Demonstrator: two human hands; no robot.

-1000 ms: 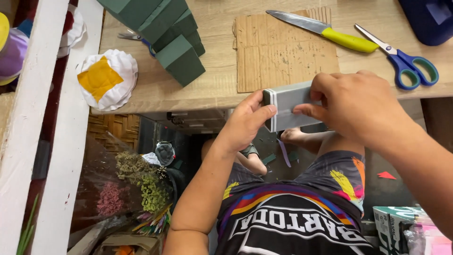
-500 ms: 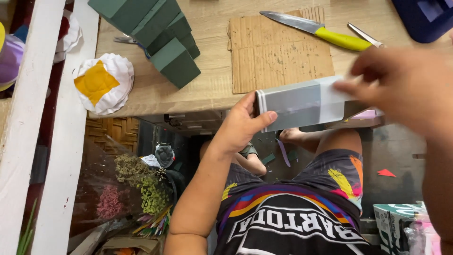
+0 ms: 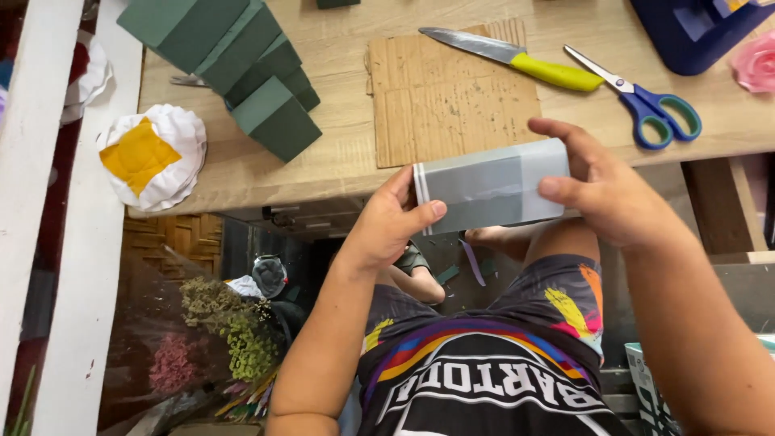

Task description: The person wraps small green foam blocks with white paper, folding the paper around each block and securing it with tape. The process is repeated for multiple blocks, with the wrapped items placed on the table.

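I hold a grey rectangular block wrapped in clear film [image 3: 488, 188] in front of my chest, just below the edge of the wooden table [image 3: 347, 153]. My left hand [image 3: 393, 220] grips its left end with the thumb on the front face. My right hand [image 3: 607, 187] holds its right end, fingers curled over the top and side. Beyond the block lies a piece of brown cardboard [image 3: 448, 93] on the table.
On the table lie a knife with a yellow handle [image 3: 517, 58], blue-handled scissors [image 3: 646, 101], several dark green foam blocks [image 3: 242, 64], a blue tray [image 3: 694, 32] and a pink flower [image 3: 756, 63]. A white-and-yellow paper flower [image 3: 151, 155] sits left. Dried flowers [image 3: 226, 335] stand below.
My right hand has slid from the middle of the block out to its right end, uncovering the block's face. The left hand keeps its grip on the left end.
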